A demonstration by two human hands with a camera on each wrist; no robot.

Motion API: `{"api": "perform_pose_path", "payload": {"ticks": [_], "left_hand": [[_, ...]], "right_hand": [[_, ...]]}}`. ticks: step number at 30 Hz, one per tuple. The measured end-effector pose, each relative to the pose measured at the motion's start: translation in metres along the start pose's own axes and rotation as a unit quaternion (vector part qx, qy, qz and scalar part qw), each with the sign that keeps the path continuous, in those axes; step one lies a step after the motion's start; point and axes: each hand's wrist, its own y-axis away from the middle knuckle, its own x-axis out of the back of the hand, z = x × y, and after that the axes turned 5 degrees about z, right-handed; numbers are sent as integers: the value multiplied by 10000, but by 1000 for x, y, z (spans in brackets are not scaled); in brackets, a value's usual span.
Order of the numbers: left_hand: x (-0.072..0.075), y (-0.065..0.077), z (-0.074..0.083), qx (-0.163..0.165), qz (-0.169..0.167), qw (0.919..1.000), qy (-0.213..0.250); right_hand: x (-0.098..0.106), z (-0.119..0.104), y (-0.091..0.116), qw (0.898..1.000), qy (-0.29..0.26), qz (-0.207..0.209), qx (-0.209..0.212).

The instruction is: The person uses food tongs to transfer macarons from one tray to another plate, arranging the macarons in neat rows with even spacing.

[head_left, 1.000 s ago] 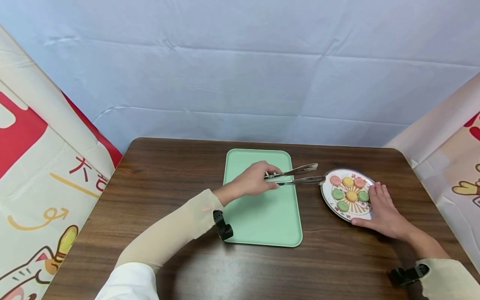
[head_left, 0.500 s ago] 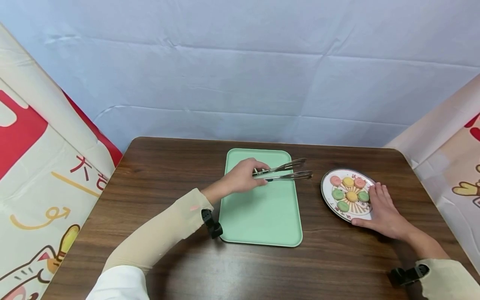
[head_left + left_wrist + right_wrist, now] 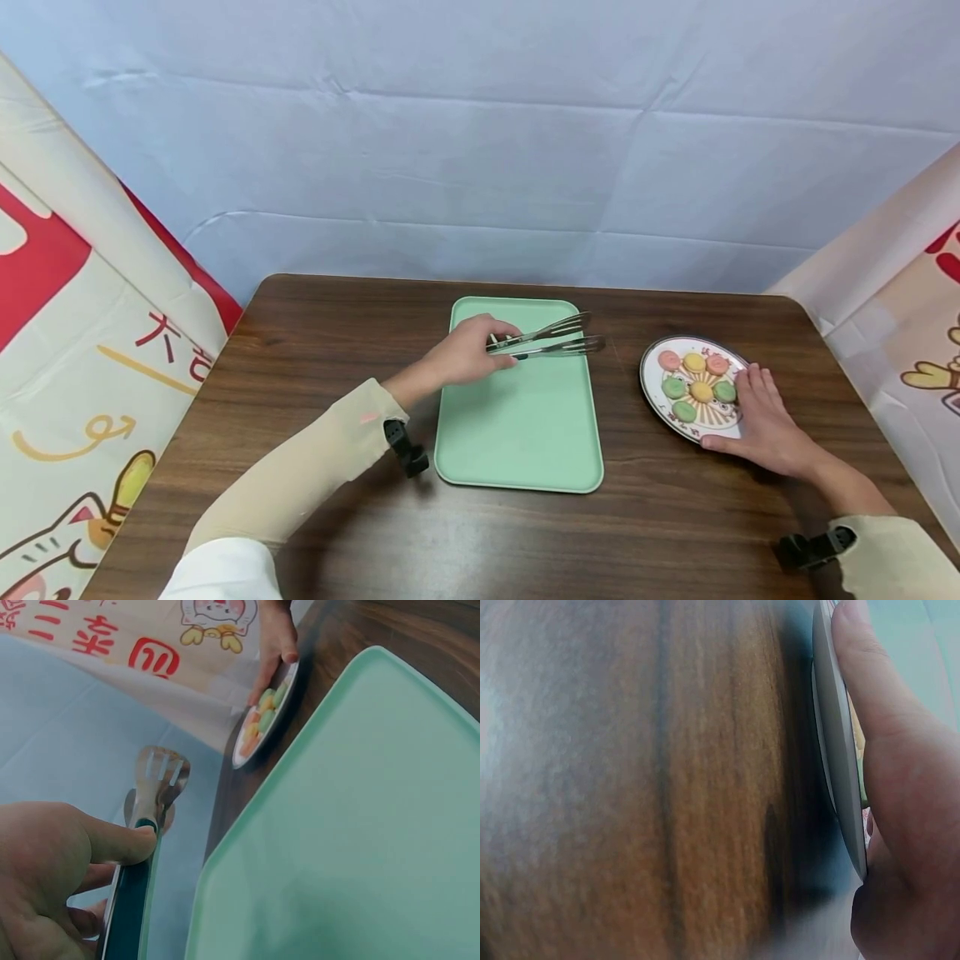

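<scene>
In the head view, my left hand (image 3: 468,350) grips metal serving tongs (image 3: 551,335) above the far part of a light green tray (image 3: 528,433). The two slotted ends of the tongs stand apart with nothing between them. Close up in the left wrist view, the thumb presses on a dark green strip of the tongs' handle (image 3: 129,907). My right hand (image 3: 768,425) rests on the right rim of a white patterned plate (image 3: 675,421), its fingers stretched out. Pink, yellow and green macarons (image 3: 701,392) lie on that plate.
Everything stands on a dark wood-grain table (image 3: 360,350). Behind its far edge hangs a pale blue cloth (image 3: 480,167). Printed sheets flank it, a left one (image 3: 75,417) and a right one (image 3: 900,333). Bare tabletop separates tray and plate.
My left hand has drawn the tongs leftward, away from the plate's edge and over the tray. The right hand and the macarons have stayed in place.
</scene>
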Motion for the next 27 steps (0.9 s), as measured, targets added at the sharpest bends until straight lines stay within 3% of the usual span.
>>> {"api": "perform_pose_path", "payload": {"ticks": [19, 27], "left_hand": [[13, 15, -17, 193, 192, 9996, 14], [16, 21, -27, 176, 461, 9987, -152]], "right_hand": [[0, 0, 2, 10000, 0, -48, -29], [0, 0, 2, 10000, -15, -4, -10]]}}
